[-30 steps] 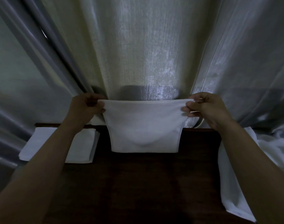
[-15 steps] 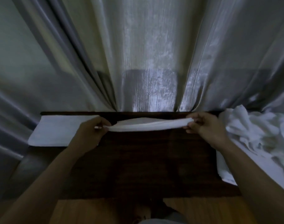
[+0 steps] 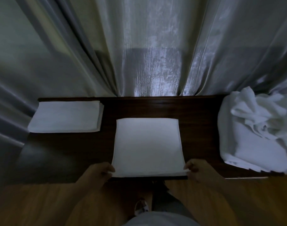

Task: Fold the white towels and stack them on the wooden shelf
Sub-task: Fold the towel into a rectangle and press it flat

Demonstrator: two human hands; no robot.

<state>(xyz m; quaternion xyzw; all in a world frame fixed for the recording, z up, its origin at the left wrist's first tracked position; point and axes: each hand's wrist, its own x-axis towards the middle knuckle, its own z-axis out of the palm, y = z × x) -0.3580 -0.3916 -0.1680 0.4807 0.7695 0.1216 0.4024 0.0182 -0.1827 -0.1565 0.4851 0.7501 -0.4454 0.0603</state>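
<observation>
Nearest the camera, a grey garment (image 3: 160, 218) fills the bottom edge, with a foot (image 3: 142, 207) on the orange-brown wooden floor (image 3: 33, 204) just beyond it. Above that, the left hand (image 3: 99, 172) pinches the near left corner of a folded white towel (image 3: 147, 147), and the right hand (image 3: 196, 168) pinches the near right corner, fingers curled round the edge on both sides. The towel lies flat in the middle of the dark wooden shelf (image 3: 199, 128), a smooth near-square with its near edge at the shelf's front lip (its layers show faintly along that edge). Farther back on the left sits a neat stack of folded towels (image 3: 65, 117), well apart from the held one, its left end reaching the shelf's left end. On the right end lies a heap of unfolded towels (image 3: 257, 129), rumpled and soft on top, with a smoother sheet draping toward the front. Behind the shelf hangs a pale, glossy curtain (image 3: 147, 46) in long vertical folds, catching dim light at the centre.
</observation>
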